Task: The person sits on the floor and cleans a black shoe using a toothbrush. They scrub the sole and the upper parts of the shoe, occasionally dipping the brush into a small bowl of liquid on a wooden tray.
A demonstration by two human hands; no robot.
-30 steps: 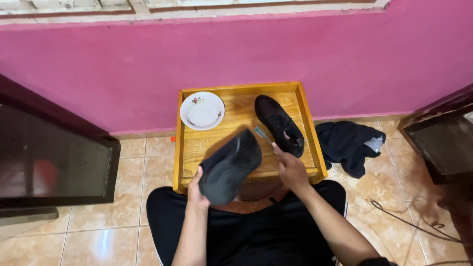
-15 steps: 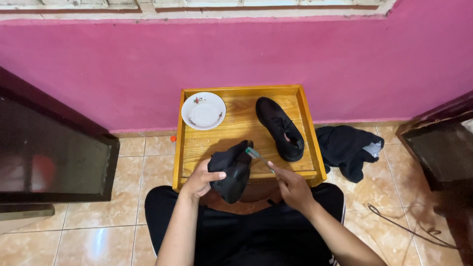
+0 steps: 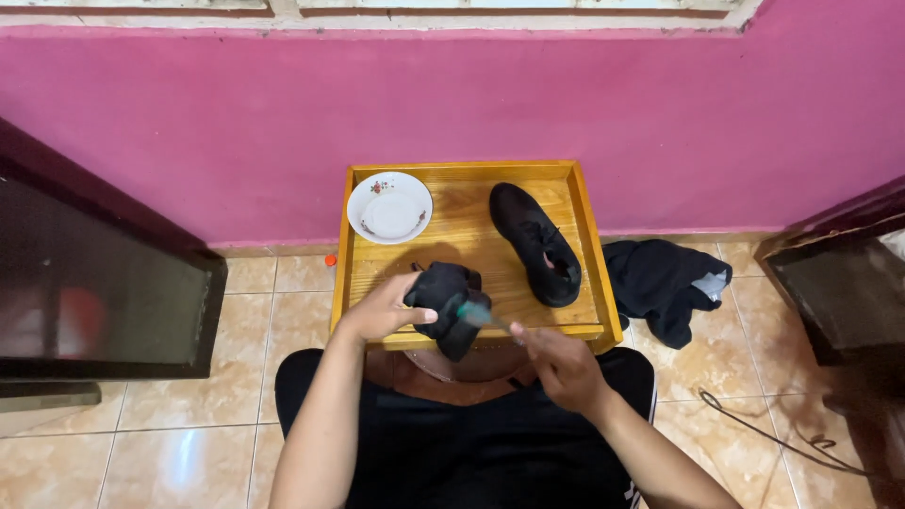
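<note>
My left hand [image 3: 385, 309] grips a black shoe [image 3: 447, 303], held upright over the near edge of a yellow wooden tray [image 3: 584, 231]. My right hand [image 3: 556, 363] holds a small brush with a green handle [image 3: 479, 315], its head against the shoe's side. A second black shoe [image 3: 535, 242] lies on the tray's right half. A white saucer [image 3: 389, 207] with a small floral print sits in the tray's far left corner.
A pink wall [image 3: 452, 104] stands behind the tray. A dark cabinet [image 3: 85, 273] is at the left, dark furniture [image 3: 839, 283] at the right. Dark cloth [image 3: 665, 283] lies on the tiled floor beside the tray. A black cable [image 3: 754, 424] runs along the floor at right.
The shoe in my left hand has turned from lying flat and wide to upright and narrow. My right hand with the brush has moved left and down to the shoe's side.
</note>
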